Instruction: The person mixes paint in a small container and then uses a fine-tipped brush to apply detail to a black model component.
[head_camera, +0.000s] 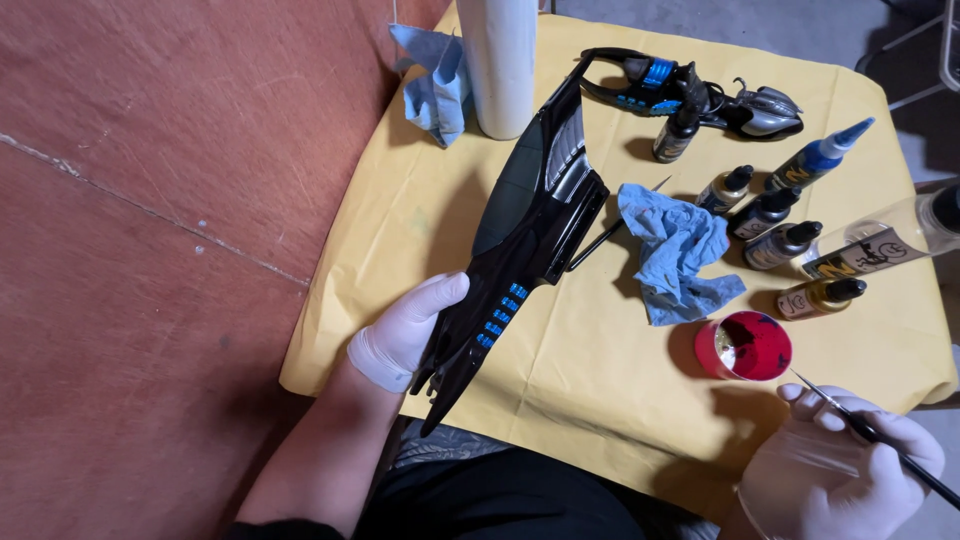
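Observation:
My left hand (408, 325), in a white glove, grips the lower part of a long glossy black model vehicle (530, 215) with small blue marks along its side. The model slants up across the yellow table cover (600, 360) from near my lap toward a white roll. My right hand (835, 470), also gloved, holds a thin black paintbrush (870, 432) at the lower right. The brush tip points up-left toward a small red cup (745, 346) with dark paint in it, a short way from it.
A crumpled blue cloth (675, 250) lies mid-table. Several small paint bottles (790, 225) stand and lie at the right. Other black model parts (690, 90) sit at the back, beside a white roll (498, 60) and another blue cloth (432, 85). Reddish floor lies left.

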